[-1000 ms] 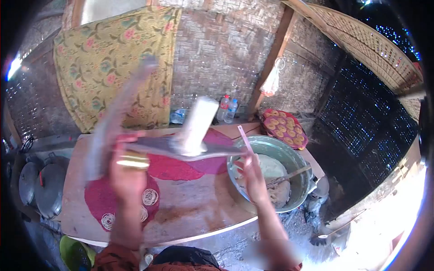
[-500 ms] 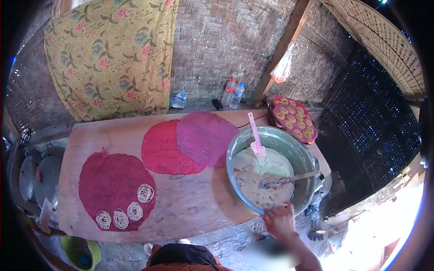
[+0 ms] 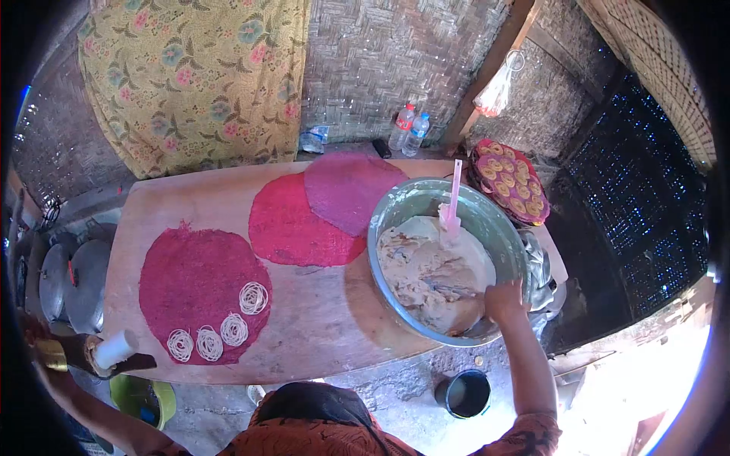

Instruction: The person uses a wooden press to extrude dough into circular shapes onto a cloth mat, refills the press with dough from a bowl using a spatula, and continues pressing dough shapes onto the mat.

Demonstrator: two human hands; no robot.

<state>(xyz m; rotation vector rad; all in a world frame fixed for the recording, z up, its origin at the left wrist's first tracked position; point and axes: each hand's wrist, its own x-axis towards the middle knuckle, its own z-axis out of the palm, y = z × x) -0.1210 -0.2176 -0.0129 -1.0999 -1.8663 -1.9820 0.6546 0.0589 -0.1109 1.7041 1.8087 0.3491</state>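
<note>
My right hand [image 3: 504, 302] is closed at the right inner side of a large metal basin [image 3: 384, 292], around the handle of a stirring spoon whose head is sunk in the pale dough [image 3: 437, 277]. A pink spatula [image 3: 454, 197] stands upright in the same dough. At the far left edge, my left hand [image 3: 34, 333] is in shadow, closed on a wooden hand press [image 3: 80, 353] with a white cylinder [image 3: 115, 349] and a brass-coloured part. Near it on the table lies a dark red round mat [image 3: 201, 281] with several coiled noodle-like nests [image 3: 234, 328] along its lower right edge.
Red [image 3: 296, 228] and purple [image 3: 353, 190] round mats overlap on the wooden table [image 3: 304, 327]. A stack with yellowish rings [image 3: 511, 182] sits behind the basin. Two bottles [image 3: 403, 125] stand by the wall. Below are a black bucket [image 3: 465, 394] and a green tub [image 3: 163, 403].
My right hand has moved from the basin's front rim to the spoon handle. The dough is stirred up and the spatula leans differently. My left arm and the press have come further into view.
</note>
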